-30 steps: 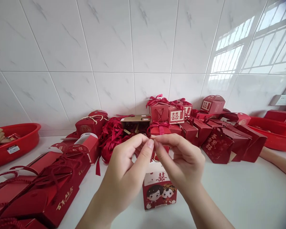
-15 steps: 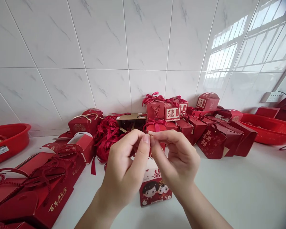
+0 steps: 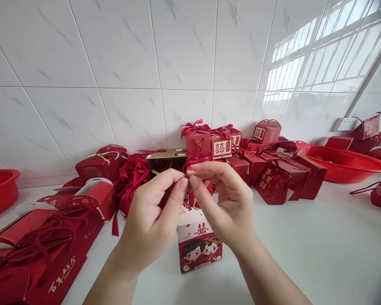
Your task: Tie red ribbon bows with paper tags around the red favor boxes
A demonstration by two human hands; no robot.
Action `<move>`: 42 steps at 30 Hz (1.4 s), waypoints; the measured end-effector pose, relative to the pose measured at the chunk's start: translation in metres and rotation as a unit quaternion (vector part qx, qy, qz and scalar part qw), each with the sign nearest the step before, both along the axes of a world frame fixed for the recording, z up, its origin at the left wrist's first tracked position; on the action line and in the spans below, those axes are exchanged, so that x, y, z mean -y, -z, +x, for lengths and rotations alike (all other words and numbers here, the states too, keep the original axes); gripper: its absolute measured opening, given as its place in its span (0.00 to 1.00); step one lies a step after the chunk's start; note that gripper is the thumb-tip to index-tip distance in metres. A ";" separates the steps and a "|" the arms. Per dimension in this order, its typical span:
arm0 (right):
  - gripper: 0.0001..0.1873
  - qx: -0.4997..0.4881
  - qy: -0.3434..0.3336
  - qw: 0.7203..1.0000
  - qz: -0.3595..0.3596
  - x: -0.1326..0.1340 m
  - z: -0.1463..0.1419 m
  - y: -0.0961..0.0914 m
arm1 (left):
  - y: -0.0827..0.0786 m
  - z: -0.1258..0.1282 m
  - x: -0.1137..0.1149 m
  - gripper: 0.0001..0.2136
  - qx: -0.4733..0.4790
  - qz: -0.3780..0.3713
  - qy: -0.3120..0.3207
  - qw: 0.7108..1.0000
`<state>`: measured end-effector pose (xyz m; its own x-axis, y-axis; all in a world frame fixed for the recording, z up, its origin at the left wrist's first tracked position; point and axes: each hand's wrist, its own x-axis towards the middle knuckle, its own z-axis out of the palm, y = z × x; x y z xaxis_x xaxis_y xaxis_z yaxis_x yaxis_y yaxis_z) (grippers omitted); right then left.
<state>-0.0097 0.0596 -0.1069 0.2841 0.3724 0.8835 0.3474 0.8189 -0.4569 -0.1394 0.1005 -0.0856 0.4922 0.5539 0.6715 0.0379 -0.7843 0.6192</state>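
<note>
My left hand (image 3: 158,212) and my right hand (image 3: 227,201) meet fingertip to fingertip in front of me, above the table. Thumb and index finger of each are pinched together. Whatever they pinch is too small to make out. Below and behind them stands a small red candy box (image 3: 200,250) with two cartoon faces and a white upper part bearing a red character. Its top flap looks raised, and my hands partly hide it.
Red gift boxes (image 3: 198,143), some with ribbon bows, are piled against the tiled wall. A heap of red ribbon (image 3: 131,178) lies left of them. Corded red bags (image 3: 51,254) fill the left side. Red basins (image 3: 346,167) stand at both sides.
The view has turned slightly to the right, so the things appear shifted left. Both hands stay pinched together at the fingertips, with a small shift of the fingers.
</note>
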 end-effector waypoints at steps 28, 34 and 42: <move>0.11 0.051 -0.137 0.987 -0.063 0.025 0.066 -0.010 | 0.016 -0.002 -0.040 0.16 -0.398 -0.078 -0.031 0.914; 0.09 0.029 -0.167 0.985 -0.016 0.030 0.077 -0.011 | 0.031 0.015 -0.045 0.14 -0.496 -0.075 0.016 0.865; 0.09 0.019 -0.154 0.987 -0.041 0.032 0.074 -0.011 | 0.030 0.019 -0.046 0.11 -0.433 -0.006 -0.032 0.901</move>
<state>0.0642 0.0278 -0.0962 0.1137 0.5077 0.8540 0.1051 0.8486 -0.5185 -0.1208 0.1463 -0.1155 0.7951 0.6049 0.0445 0.5562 -0.7564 0.3443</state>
